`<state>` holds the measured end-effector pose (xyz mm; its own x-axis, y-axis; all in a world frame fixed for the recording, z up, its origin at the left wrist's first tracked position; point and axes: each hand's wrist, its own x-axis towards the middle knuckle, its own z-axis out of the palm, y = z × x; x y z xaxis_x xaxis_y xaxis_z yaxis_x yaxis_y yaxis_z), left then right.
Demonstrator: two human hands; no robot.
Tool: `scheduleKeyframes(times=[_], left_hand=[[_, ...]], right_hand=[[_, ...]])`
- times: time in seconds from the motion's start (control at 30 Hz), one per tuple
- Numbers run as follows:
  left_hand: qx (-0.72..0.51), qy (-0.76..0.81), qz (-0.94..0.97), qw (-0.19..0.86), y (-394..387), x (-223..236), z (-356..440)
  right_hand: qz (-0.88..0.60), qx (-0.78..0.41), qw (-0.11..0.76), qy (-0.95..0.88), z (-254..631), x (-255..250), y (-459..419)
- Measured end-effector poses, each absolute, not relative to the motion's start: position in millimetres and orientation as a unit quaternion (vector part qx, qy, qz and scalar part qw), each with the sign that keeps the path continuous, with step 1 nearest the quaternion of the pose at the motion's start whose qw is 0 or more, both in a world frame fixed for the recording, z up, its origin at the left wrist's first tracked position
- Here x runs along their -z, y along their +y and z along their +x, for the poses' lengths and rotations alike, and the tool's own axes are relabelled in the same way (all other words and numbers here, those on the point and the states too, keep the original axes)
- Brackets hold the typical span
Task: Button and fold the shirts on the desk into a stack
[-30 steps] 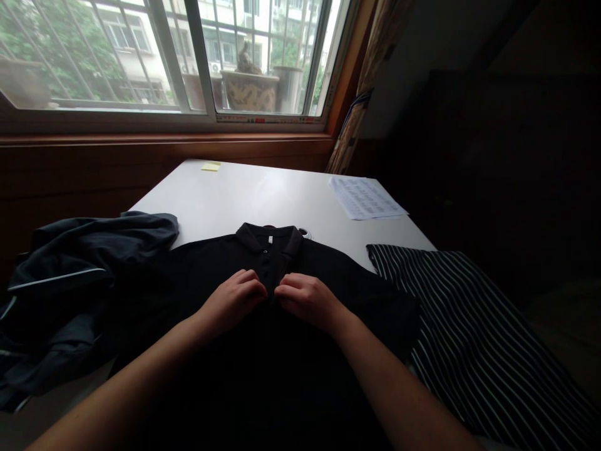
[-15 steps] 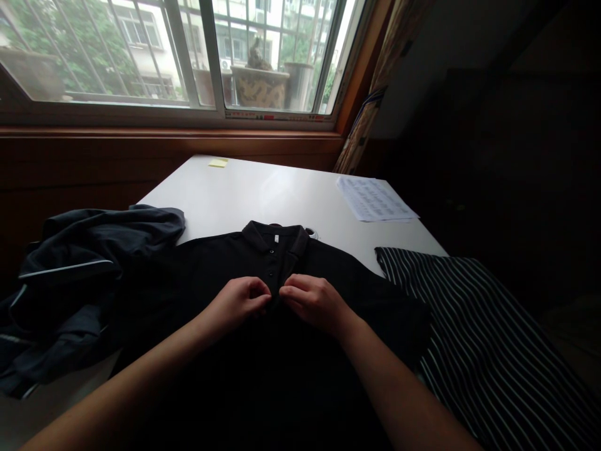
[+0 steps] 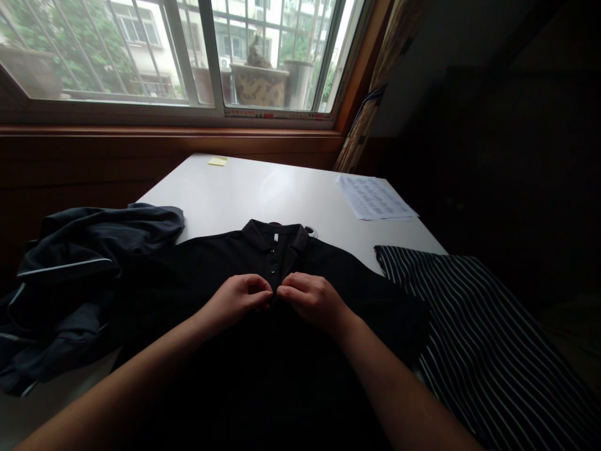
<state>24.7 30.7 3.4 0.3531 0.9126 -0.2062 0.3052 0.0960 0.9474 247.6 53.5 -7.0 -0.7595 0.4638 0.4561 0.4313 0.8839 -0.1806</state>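
Observation:
A black polo shirt [image 3: 206, 260] lies spread front-up on the white table, its collar pointing toward the window. Two small buttons show on its placket, below a white neck label. My left hand [image 3: 237, 300] pinches the left edge of the placket, thumb against fingers. Close by on the other side, my right hand [image 3: 312, 300] is closed on the placket's right edge. Only a narrow gap parts the fingertips of both hands. Whatever button or buttonhole lies under them is hidden, and the lower shirt is lost in dark shade.
Crumpled dark grey clothing [image 3: 84, 250] with pale piping lies at the left. Black-and-white striped fabric [image 3: 469, 313] covers the right side. Farther back on the white table [image 3: 263, 185] are printed sheets [image 3: 375, 197], a yellow sticky note [image 3: 218, 161] and a small white round object [image 3: 310, 232] beside the collar.
My left hand's fingers have curled into a pinch, with the thumb now showing. A second button has come into sight on the placket. The view has shifted slightly.

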Motion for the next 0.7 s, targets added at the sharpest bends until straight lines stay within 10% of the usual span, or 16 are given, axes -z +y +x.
scheduleKeyframes(times=[0.7], left_hand=[[-0.264, 0.490, 0.650, 0.518, 33, 0, 23]], right_hand=[[-0.285, -0.126, 0.287, -0.906, 244, 22, 58]])
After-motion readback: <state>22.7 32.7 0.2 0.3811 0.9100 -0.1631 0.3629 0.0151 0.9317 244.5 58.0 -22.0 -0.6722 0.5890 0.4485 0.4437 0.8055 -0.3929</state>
